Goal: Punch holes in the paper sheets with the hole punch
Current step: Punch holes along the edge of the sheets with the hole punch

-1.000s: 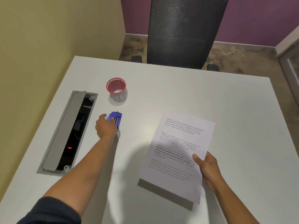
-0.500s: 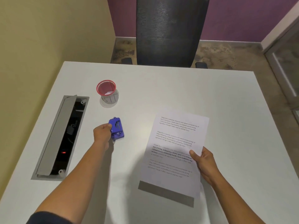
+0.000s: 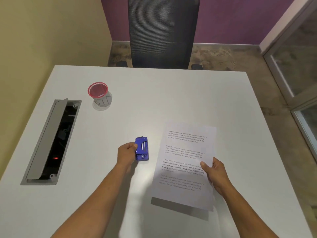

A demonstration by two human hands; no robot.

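A: We start with the small blue metal hole punch (image 3: 142, 149), a glossy rounded block with two silver slots in its top face and a small ring at its far end. Where is it?

B: Near the middle of the smooth white table (image 3: 171, 93), just left of the paper. Our left hand (image 3: 126, 152) grips it from its left side, thumb curled against the near edge of its top; the other fingers are hidden behind it. We cannot tell whether the punch rests on the table or is raised off it.

A: And the paper?

B: White printed paper sheets (image 3: 185, 162), thin and flat, with four blocks of small dark text, one partly bold. Our right hand (image 3: 215, 174) pinches them at the right edge, thumb pressed on top, the fingers curled underneath. The near edge is lifted off the table and throws a dark band of shadow below it.

A: We cannot tell how many sheets there are. Further out?

B: Far left stands a round red wire-mesh cup (image 3: 98, 90) on a pale cylindrical base. Beside it, a long grey metal cable hatch (image 3: 49, 140) is set into the table, lid tilted open over a dark cavity with one red light. Behind the table stands a black ribbed mesh chair back (image 3: 163, 31).
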